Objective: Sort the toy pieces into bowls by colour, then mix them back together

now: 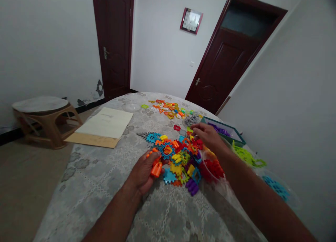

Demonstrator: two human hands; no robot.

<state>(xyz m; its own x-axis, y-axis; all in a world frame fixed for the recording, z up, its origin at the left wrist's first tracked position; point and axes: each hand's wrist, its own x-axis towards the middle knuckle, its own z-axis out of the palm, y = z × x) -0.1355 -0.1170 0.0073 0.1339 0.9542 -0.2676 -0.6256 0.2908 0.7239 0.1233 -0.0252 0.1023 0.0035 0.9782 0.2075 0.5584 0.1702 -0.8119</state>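
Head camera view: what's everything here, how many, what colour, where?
Near plastic pieces: many, mixed colours, table's middle.
Far plastic pieces: many, mostly orange, table's far end.
Table: one, grey patterned cover, centre.
Tubs: at least two, clear, right.
Box: one, green, right.
Plastic item: one, lime, right.
Sheet: one, cream, table's left.
Stool: one, tan, left.
Doors: two, dark red, behind.
Clock: one, red frame, wall.
Switch: one, white, wall.
Walls: several, white, behind.
Left hand: one, holding orange pieces.
Right hand: one, at near pieces' right.
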